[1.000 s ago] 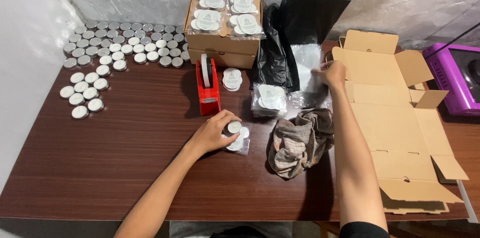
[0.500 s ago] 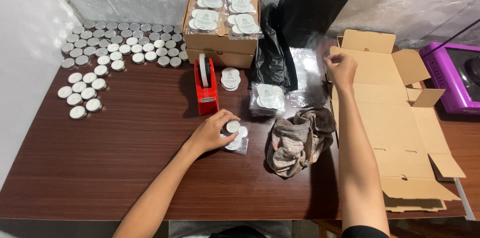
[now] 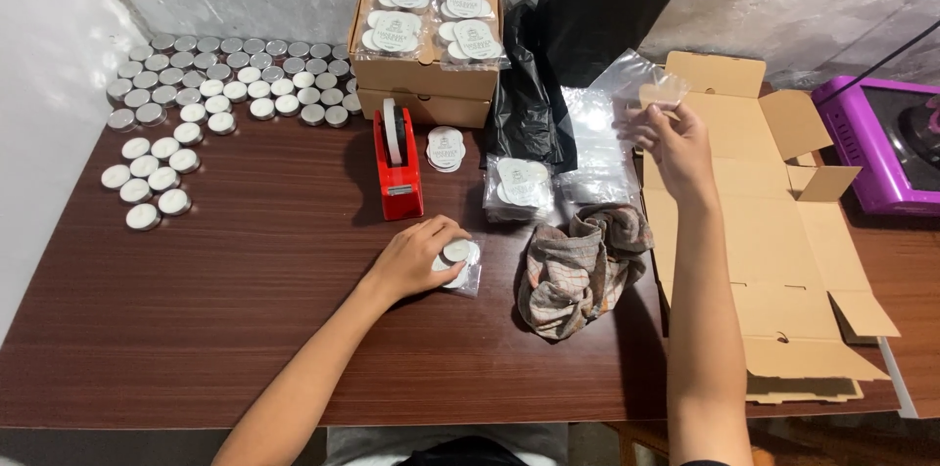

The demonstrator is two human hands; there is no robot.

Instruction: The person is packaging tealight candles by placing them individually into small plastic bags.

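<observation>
Left hand point(image 3: 416, 256) grip pressed on small bagged tin stack point(image 3: 456, 260) lying on worktop point(image 3: 245, 309). Right hand point(image 3: 676, 143) pinches clear bag point(image 3: 641, 84), lifted. Packed packs fill cardboard box point(image 3: 426, 84); many loose tins point(image 3: 225, 74) left unbagged.

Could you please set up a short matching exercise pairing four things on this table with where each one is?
Things:
1. red tape dispenser
2. clear plastic bag
3. crumpled checked cloth
4. purple machine

Places:
A. at the table's right edge
B. held up in the right hand
C. in front of the stacked cardboard boxes
D. beside the flattened cartons

Pairs: 1-C, 2-B, 3-D, 4-A
</observation>
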